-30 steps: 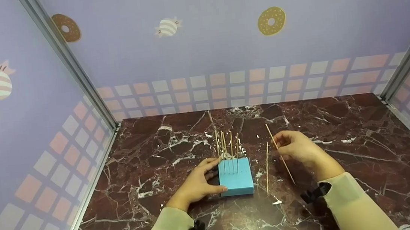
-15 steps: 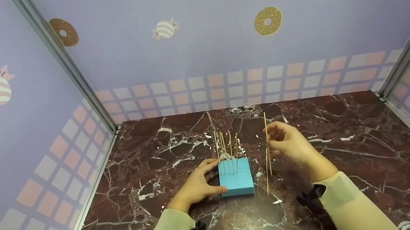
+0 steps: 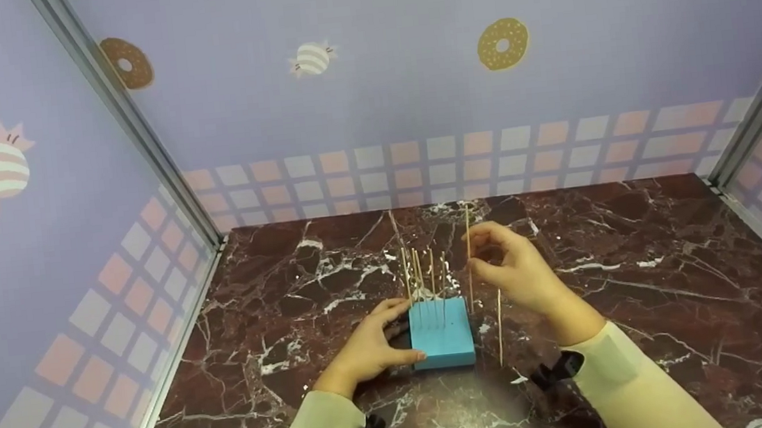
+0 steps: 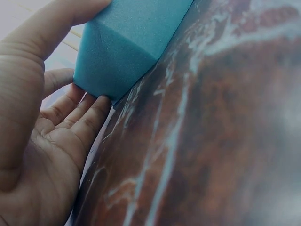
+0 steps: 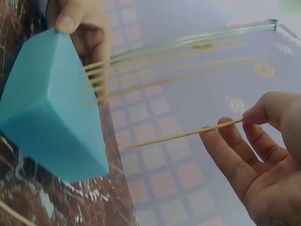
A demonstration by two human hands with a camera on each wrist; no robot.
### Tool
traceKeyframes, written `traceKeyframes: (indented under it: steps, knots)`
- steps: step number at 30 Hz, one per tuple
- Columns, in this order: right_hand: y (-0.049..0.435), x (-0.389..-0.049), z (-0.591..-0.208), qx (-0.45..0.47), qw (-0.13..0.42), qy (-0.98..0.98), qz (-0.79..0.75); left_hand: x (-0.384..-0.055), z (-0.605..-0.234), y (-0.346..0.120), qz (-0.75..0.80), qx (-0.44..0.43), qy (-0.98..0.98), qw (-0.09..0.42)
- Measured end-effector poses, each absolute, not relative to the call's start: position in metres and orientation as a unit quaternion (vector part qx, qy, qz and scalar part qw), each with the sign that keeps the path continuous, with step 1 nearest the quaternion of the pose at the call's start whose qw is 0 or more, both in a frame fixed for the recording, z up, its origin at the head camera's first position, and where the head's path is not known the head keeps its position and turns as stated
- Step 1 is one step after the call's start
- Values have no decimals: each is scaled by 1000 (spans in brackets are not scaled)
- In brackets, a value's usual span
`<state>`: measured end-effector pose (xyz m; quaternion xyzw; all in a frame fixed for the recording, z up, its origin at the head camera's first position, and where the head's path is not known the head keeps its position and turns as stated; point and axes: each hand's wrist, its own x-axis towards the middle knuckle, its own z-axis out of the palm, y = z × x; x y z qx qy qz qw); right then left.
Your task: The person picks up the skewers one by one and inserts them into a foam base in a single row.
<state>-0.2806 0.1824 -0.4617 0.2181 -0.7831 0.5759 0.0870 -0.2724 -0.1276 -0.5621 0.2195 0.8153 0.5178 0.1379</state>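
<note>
A blue foam block [image 3: 444, 346] lies on the table with several thin skewers [image 3: 432, 272] standing upright in its top, towards the left and back. My left hand [image 3: 366, 349] grips the block's left side, thumb at the front corner and fingers round behind. In the left wrist view, fingertips [image 4: 101, 103] touch the foam [image 4: 117, 61]. Just right of the block, my right hand [image 3: 515, 267] pinches one skewer [image 3: 471, 289] near upright. In the right wrist view that skewer's [image 5: 174, 137] pointed end is apart from the block, near its top face.
Another skewer [image 3: 501, 332] lies on the dark marbled table [image 3: 303, 417], right of the block. White bits [image 3: 519, 379] are scattered around. Patterned walls [image 3: 397, 86] close off the back and sides.
My right hand has moved left towards the block, and its skewer has turned from slanted to nearly upright. The left hand and the block have stayed in place.
</note>
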Motion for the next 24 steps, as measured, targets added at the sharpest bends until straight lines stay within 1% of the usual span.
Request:
traceKeyframes:
  steps: [3,6,14,20,24]
  knots:
    - [176,-279,-464,228,102,-784,568,-273,-562,-127,507,217,824,128]
    - [172,-276,-466,230,103,-785,566,-273,-562,-127,507,216,825,124]
    - [171,-275,-470,200,61,-782,587,-273,-561,-127,511,221,821,124]
    - [169,-276,-474,197,57,-762,614,-273,-560,-127,528,224,808,136]
    - [167,-275,-477,200,44,-750,629,-273,-561,-128,510,226,819,131]
